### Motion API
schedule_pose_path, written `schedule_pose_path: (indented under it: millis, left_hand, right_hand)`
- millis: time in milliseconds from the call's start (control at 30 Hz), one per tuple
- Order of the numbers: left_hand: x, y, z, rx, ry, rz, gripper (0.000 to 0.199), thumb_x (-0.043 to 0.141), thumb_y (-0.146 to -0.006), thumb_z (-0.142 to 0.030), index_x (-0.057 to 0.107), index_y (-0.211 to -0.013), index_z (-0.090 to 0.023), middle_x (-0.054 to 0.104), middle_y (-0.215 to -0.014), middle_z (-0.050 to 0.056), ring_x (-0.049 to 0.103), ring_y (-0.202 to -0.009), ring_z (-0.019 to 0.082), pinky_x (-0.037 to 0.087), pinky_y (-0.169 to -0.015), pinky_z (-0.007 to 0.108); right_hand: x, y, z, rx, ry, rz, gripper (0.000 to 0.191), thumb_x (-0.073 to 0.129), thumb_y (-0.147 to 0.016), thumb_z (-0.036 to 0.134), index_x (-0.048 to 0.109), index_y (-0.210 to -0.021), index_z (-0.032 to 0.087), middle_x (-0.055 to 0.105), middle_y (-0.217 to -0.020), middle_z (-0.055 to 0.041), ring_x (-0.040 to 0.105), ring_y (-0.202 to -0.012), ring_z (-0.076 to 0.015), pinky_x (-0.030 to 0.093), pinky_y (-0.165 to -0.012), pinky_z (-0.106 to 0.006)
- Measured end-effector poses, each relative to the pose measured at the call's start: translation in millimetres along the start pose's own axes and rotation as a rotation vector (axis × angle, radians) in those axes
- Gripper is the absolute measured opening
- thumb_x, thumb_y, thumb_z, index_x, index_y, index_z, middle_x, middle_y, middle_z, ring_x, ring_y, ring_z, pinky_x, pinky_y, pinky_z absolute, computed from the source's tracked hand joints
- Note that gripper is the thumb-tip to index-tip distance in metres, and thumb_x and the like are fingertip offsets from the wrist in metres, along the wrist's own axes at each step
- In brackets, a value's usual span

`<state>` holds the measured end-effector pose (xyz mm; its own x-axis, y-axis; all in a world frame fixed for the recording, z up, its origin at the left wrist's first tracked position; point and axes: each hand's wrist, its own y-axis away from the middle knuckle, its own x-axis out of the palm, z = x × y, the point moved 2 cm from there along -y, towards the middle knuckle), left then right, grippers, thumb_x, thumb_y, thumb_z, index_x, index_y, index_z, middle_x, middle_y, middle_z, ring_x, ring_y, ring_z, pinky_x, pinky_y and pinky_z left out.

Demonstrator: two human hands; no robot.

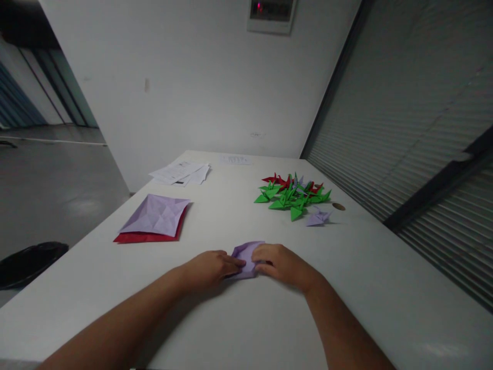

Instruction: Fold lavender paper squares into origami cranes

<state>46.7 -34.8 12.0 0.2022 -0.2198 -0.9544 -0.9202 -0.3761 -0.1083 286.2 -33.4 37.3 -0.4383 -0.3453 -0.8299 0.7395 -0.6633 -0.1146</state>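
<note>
On the white tabletop [239,329], a folded lilac paper [246,255] is pressed flat between the left hand [210,269] and right hand [283,263], fingers laid upon it; a crooked crease could be set if it slides.

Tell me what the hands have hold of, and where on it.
Both hands press a folded lilac paper on the table. The left hand is on its left edge, the right hand on its right edge. It is pinned flat, not lifted.
</note>
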Motion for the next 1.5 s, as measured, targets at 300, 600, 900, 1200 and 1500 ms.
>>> schedule_pose_path:
  millis: [300,600,900,1200,1500]
  left_hand:
    - [-2.8,-1,-1,0.066,0.062,-0.029,0.043,0.051,-0.083,0.003,0.070,-0.114,-0.020,0.065,-0.138,0.009,0.068,-0.106,0.023,0.051,-0.092,0.036]
    - [-5.6,-3,-2,-0.028,0.050,-0.105,0.031,0.051,-0.096,-0.007,0.070,-0.116,-0.021,0.077,-0.102,0.008,0.065,-0.086,0.019,0.050,-0.080,0.031]
    - [-9.5,2,-1,0.018,-0.031,-0.100,0.044,0.052,-0.096,-0.009,0.058,-0.137,-0.026,0.074,-0.112,0.009,0.066,-0.095,0.020,0.048,-0.090,0.032]
    - [-14.8,3,-6,0.053,-0.100,-0.060,0.028,0.057,-0.098,-0.018,0.071,-0.119,-0.029,0.071,-0.127,0.004,0.062,-0.099,0.021,0.046,-0.089,0.034]
    - [-16.8,4,-8,0.067,-0.090,-0.076,0.024,0.056,-0.098,-0.021,0.073,-0.113,-0.028,0.071,-0.124,0.007,0.061,-0.097,0.021,0.047,-0.089,0.035]
  right_hand:
    - [1,0,-3,0.068,0.021,0.011,0.013,0.059,-0.098,0.024,0.071,-0.093,0.021,0.071,-0.096,-0.0038,0.064,-0.091,-0.0194,0.046,-0.086,-0.028]
    - [4,-3,-6,0.143,0.077,-0.038,0.012,0.061,-0.093,0.017,0.071,-0.088,0.020,0.071,-0.090,-0.0037,0.063,-0.086,-0.0188,0.045,-0.081,-0.030]
    - [15,-5,-13,0.284,0.171,-0.129,0.004,0.072,-0.086,0.017,0.070,-0.086,0.021,0.073,-0.083,-0.0025,0.063,-0.075,-0.0176,0.040,-0.069,-0.028]
    - [17,-7,-13,0.358,0.244,-0.129,0.008,0.076,-0.084,0.022,0.071,-0.088,0.023,0.076,-0.084,-0.0026,0.067,-0.077,-0.0198,0.039,-0.068,-0.028]
    - [21,-10,-15,0.373,0.319,-0.123,0.017,0.082,-0.080,0.029,0.070,-0.090,0.024,0.076,-0.087,-0.0034,0.068,-0.079,-0.0217,0.040,-0.068,-0.029]
